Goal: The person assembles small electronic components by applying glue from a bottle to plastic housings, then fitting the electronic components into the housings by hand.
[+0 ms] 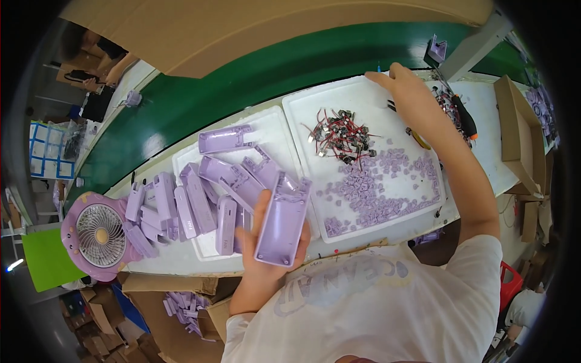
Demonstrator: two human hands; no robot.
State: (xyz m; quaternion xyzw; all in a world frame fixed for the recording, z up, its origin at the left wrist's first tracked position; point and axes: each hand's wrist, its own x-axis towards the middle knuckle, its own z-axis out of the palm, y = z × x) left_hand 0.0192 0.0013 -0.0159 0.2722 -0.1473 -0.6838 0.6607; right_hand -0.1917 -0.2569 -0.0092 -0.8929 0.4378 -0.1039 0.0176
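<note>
My left hand (257, 248) is closed around a light purple plastic housing shell (279, 227), its hollow side facing up. Stretched over the far edge of the right white tray (290, 115), my right hand (399, 88) has its visible fingers apart, with nothing seen in them. Close by stands a small blue-tipped item (379, 66), too small to name. Below my right forearm lies a yellow-handled tool (419, 139), partly hidden. Red-wired small electronic parts (345, 136) and many tiny purple plastic pieces (369, 193) lie in that tray.
More purple shells (224, 140) are piled on the left white tray (275, 118), beside a pink-purple fan (100, 236). At the right are an orange-and-black-handled tool (465, 118) and an open cardboard box (520, 139). Another carton (151, 308) stands below the table edge. A person works far left.
</note>
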